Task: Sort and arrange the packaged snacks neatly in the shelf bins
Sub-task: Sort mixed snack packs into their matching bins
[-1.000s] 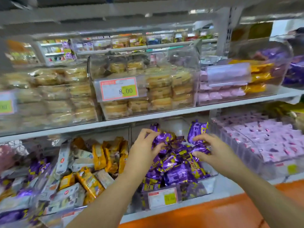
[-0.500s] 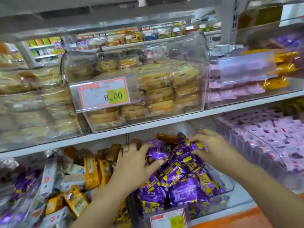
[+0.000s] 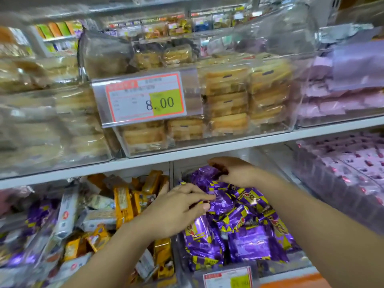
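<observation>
- Your left hand [image 3: 178, 208] lies open, its fingers fairly straight on the purple packets [image 3: 245, 242] at the left side of the clear bin [image 3: 295, 261], probably to pin the heap while the other hand works.
- Your right hand [image 3: 234, 173] curls over packets at the back of the bin; I cannot tell whether it grips one.
- Inside the bin the purple packets lie heaped and tilted every way, so the tidying looks unfinished.
- Left of the bin, orange packets [image 3: 122, 202] sit mixed with white and purple ones, not yet sorted.
</observation>
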The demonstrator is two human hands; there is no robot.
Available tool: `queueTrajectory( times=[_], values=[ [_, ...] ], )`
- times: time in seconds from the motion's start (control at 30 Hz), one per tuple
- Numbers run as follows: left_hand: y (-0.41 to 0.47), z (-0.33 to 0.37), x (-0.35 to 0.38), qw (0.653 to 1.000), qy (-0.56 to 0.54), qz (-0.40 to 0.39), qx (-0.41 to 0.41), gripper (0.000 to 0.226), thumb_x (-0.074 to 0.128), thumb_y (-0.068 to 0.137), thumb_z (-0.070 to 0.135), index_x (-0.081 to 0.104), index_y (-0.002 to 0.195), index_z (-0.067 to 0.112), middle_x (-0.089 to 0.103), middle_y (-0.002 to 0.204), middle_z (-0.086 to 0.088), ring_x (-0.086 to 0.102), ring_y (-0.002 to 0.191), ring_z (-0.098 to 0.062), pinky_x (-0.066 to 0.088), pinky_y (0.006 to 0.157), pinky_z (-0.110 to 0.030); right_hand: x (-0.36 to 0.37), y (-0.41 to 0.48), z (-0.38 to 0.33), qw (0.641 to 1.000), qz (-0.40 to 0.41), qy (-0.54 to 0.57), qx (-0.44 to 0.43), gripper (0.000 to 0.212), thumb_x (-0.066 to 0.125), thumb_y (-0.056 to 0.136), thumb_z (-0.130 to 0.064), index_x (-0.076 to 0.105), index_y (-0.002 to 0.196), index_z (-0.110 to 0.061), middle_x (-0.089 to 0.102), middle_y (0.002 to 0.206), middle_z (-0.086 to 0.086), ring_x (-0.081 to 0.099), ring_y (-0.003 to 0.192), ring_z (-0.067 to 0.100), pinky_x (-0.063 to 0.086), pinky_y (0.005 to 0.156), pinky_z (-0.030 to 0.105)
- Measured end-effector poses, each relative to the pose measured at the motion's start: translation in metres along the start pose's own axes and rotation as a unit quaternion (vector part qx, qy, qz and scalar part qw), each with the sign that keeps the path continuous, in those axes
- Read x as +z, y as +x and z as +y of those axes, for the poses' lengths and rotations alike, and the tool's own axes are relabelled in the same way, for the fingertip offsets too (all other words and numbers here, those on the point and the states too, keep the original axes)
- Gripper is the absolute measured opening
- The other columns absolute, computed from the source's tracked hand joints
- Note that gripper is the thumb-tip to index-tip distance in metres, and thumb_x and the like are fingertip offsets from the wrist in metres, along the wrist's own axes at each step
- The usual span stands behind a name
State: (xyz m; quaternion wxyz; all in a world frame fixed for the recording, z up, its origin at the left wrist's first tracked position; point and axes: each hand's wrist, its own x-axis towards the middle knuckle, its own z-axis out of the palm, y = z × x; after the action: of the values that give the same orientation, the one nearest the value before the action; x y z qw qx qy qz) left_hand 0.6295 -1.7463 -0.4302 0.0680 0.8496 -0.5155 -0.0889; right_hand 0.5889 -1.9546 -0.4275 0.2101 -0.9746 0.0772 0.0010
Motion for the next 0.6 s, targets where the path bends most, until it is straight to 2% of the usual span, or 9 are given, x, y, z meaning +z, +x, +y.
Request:
queueTrajectory(
  times=[0.1,0.13,0.2,0.27,0.33,0.4,0.47,0.53,0.6],
  values=[
    [0.001,-0.003,0.003,0.997,-0.064,0.043,0.018,0.038,0.037,0.089,0.063,0.047,0.126,0.056,0.042,0.123,0.026,0.033,0.123,0.003,0.015,0.112,-0.039,-0.003,0.008,-0.010,0.998,-0.054,-0.026,-0.015,0.057,0.050,0.089,-0.007,0.039,0.142,-0.024,0.041,0.146,0.002,0.041,0.130,0.020,0.031,0.100,0.023],
    [0.001,-0.004,0.004,0.991,-0.102,0.081,0.028,0.038,0.041,0.087,0.067,0.051,0.121,0.055,0.045,0.119,0.026,0.036,0.120,0.005,0.020,0.110,-0.034,-0.003,0.009,-0.013,0.998,-0.064,-0.021,-0.011,0.049,0.050,0.089,-0.011,0.046,0.135,-0.027,0.050,0.137,0.003,0.047,0.123,0.022,0.038,0.097,0.027],
    [0.001,-0.008,0.006,0.970,-0.170,0.169,0.031,0.035,0.046,0.084,0.062,0.060,0.112,0.048,0.052,0.110,0.028,0.044,0.111,0.012,0.031,0.103,-0.021,0.000,0.010,-0.013,0.996,-0.072,-0.041,0.023,0.019,0.047,0.089,-0.028,0.057,0.105,-0.029,0.059,0.104,0.004,0.057,0.100,0.024,0.046,0.082,0.032],
    [0.004,-0.015,0.002,0.954,-0.211,0.215,-0.005,0.023,0.054,0.090,0.043,0.066,0.110,0.038,0.059,0.097,0.026,0.052,0.098,0.015,0.039,0.092,-0.013,0.003,0.009,-0.006,0.993,-0.075,-0.087,0.035,0.026,0.043,0.085,-0.042,0.054,0.084,-0.019,0.058,0.095,0.009,0.059,0.093,0.027,0.046,0.077,0.031],
    [0.009,-0.020,-0.006,0.948,-0.212,0.233,-0.051,0.020,0.055,0.093,0.032,0.066,0.110,0.031,0.063,0.093,0.013,0.057,0.090,0.004,0.042,0.083,-0.012,0.004,0.000,0.003,0.988,-0.090,-0.127,0.024,0.032,0.042,0.092,-0.042,0.055,0.075,-0.019,0.060,0.094,0.008,0.055,0.095,0.026,0.037,0.074,0.026],
    [0.014,-0.023,-0.011,0.945,-0.207,0.239,-0.089,0.020,0.056,0.094,0.023,0.063,0.112,0.029,0.058,0.099,0.010,0.052,0.081,-0.001,0.036,0.072,-0.004,0.007,-0.012,0.011,0.982,-0.096,-0.161,-0.001,0.042,0.041,0.097,-0.043,0.051,0.064,-0.018,0.054,0.070,-0.001,0.050,0.082,0.024,0.032,0.069,0.026],
    [0.019,-0.024,-0.010,0.941,-0.216,0.234,-0.113,0.024,0.056,0.094,0.023,0.062,0.116,0.029,0.058,0.110,0.010,0.052,0.082,-0.001,0.032,0.067,-0.004,0.011,-0.019,0.013,0.982,-0.089,-0.164,-0.020,0.041,0.043,0.096,-0.043,0.053,0.066,-0.017,0.050,0.064,0.000,0.050,0.074,0.021,0.038,0.069,0.030],
    [0.022,-0.024,-0.007,0.941,-0.224,0.223,-0.117,0.025,0.054,0.095,0.024,0.060,0.119,0.027,0.062,0.114,0.005,0.057,0.093,-0.008,0.033,0.069,-0.011,0.012,-0.016,0.013,0.993,-0.076,-0.083,-0.038,0.029,0.048,0.096,-0.034,0.066,0.083,-0.015,0.058,0.068,-0.005,0.054,0.072,0.014,0.041,0.073,0.030],
    [0.022,-0.025,-0.004,0.944,-0.225,0.216,-0.111,0.026,0.052,0.096,0.025,0.059,0.121,0.025,0.063,0.112,0.003,0.056,0.098,-0.010,0.032,0.070,-0.013,0.009,-0.007,0.010,0.999,-0.036,-0.028,-0.025,0.026,0.051,0.096,-0.025,0.066,0.111,-0.010,0.067,0.099,-0.002,0.060,0.093,0.014,0.039,0.082,0.026]
  ],
)
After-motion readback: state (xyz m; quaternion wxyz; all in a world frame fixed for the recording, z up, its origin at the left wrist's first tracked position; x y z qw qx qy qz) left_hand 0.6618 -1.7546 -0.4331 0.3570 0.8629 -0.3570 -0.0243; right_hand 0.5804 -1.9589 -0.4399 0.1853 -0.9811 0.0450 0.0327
